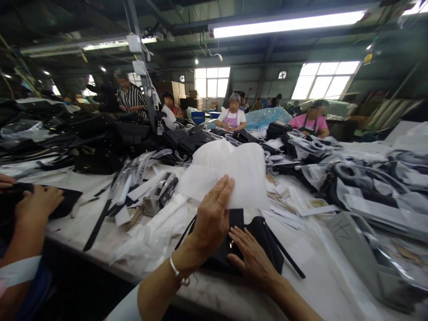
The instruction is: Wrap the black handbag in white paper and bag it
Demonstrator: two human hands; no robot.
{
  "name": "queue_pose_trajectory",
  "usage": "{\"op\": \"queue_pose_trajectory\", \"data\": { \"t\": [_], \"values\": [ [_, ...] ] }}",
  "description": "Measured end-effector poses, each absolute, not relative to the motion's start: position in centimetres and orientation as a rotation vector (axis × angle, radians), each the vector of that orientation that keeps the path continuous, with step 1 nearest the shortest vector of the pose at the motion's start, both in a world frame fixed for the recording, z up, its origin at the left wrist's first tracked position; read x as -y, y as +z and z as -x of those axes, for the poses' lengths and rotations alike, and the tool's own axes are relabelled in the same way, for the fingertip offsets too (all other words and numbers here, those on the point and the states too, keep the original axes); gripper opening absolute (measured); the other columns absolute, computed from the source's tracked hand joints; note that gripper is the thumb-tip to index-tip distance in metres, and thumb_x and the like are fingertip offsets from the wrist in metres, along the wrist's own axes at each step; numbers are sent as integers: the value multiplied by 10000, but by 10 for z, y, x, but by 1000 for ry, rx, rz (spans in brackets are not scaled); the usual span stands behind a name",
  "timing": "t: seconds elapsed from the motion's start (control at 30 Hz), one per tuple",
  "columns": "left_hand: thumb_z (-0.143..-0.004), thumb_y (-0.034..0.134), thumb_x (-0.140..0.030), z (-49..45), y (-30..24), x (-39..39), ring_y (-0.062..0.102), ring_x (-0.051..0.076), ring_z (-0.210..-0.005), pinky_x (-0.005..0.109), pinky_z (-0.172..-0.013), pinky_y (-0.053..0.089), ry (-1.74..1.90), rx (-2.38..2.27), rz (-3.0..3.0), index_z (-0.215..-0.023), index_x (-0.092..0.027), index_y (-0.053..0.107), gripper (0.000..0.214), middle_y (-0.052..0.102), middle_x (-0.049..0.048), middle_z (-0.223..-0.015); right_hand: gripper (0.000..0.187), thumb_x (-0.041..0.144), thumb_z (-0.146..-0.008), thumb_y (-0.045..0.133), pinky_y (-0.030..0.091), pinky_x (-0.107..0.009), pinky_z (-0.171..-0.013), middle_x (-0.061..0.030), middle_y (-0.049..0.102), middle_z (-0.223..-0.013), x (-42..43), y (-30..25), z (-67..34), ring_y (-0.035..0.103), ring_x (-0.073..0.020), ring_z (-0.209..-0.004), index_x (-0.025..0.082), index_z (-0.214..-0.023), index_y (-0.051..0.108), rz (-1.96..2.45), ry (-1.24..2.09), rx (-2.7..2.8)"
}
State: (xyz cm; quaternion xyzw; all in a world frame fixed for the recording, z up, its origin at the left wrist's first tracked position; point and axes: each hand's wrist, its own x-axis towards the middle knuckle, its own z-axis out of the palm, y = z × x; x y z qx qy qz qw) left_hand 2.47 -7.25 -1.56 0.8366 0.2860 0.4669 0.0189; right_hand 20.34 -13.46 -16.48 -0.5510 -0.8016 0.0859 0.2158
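Head view: at a crowded workshop surface (321, 267), the person's left hand (212, 220) grips the lower edge of a white paper sheet (234, 171), held up just above a black bag (267, 243). The right hand (252, 256) lies flat, fingers spread, on the bag, which rests near the surface's front edge. A tape dispenser (160, 194) sits just left of the sheet. At far left, a co-worker's hand (36, 205) presses on a black piece (67, 203).

Dim hall, glaring tube light (287, 23) (warped edges)
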Motion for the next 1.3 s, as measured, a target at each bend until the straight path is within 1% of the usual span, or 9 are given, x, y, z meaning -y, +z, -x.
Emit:
{"op": "queue_pose_trajectory", "data": {
  "t": [0.13, 0.3, 0.43, 0.63, 0.83, 1.0, 1.1, 1.17, 1.3],
  "values": [
    [-958, 396, -144, -31, -75, 81, 399, 303, -1420, 512, -1190, 281, 797, -931, -3099, -1383, -79, 517, 446, 497, 177, -1470, 504, 451, -945, 593, 387, -526, -1139, -132, 582, -1410, 137, -162, -199, 529, -318, -1312, 191, -1375, 567, 1598, 230, 2203],
    [-979, 452, -236, -13, -130, 84, 537, 281, -1303, 456, -1133, 367, 240, -778, -3082, -1368, -116, 531, 415, 586, 137, -1392, 320, 156, -930, 581, 407, -478, -1119, -26, 726, -1194, 143, -169, -197, 625, -286, -1195, 316, -1182, 696, 1540, 113, 2442],
    [-999, 426, -221, -1, -137, 89, 536, 248, -1294, 432, -1104, 390, 269, -717, -3058, -1423, -160, 460, 430, 552, 97, -1437, 425, 29, -860, 579, 338, -468, -1167, 7, 698, -1251, 147, -177, -199, 577, -277, -1259, 332, -1127, 709, 1396, -120, 2508],
    [-1037, 368, -250, -2, -143, 91, 514, 218, -1311, 428, -1148, 321, 429, -558, -3190, -1415, -196, 460, 393, 545, 71, -1446, 520, 58, -869, 569, 361, -451, -1143, -34, 664, -1312, 164, -203, -205, 623, -273, -1194, 291, -1334, 592, 1485, -347, 2467],
    [-1020, 417, -278, -9, -139, 95, 545, 241, -1274, 422, -1078, 395, 323, -584, -3082, -1417, -156, 456, 417, 541, 88, -1449, 301, 276, -985, 497, 430, -423, -1052, -65, 750, -1128, 172, -192, -194, 679, -276, -1071, 271, -1225, 678, 1777, -17, 2328],
    [-1013, 446, -422, -9, -146, 104, 527, 270, -1294, 463, -1070, 401, 406, -675, -3009, -1425, -167, 444, 485, 521, 106, -1464, 381, 459, -899, 609, 503, -424, -936, -106, 751, -1106, 192, -156, -210, 689, -325, -1022, 244, -1200, 703, 1818, 338, 2205],
    [-1006, 456, -471, -9, -154, 106, 525, 276, -1296, 466, -1065, 411, 449, -666, -3045, -1388, -149, 476, 500, 514, 123, -1466, 394, 493, -820, 692, 542, -407, -846, -82, 743, -1124, 212, -123, -223, 703, -325, -959, 329, -1178, 712, 1706, 437, 2230],
    [-1011, 447, -466, -10, -158, 105, 517, 277, -1302, 455, -1060, 420, 465, -629, -3078, -1386, -134, 472, 501, 496, 136, -1477, 285, 509, -864, 637, 546, -386, -783, -60, 761, -1021, 213, -97, -221, 714, -295, -854, 367, -1090, 738, 1679, 466, 2190],
    [-1014, 454, -442, -12, -162, 103, 529, 266, -1282, 431, -1105, 395, 469, -603, -3056, -1304, -139, 535, 427, 583, 122, -1374, 288, 441, -961, 496, 529, -336, -804, -43, 757, -924, 173, -68, -193, 704, -237, -837, 316, -996, 754, 1584, 456, 2081]
  ]
}}
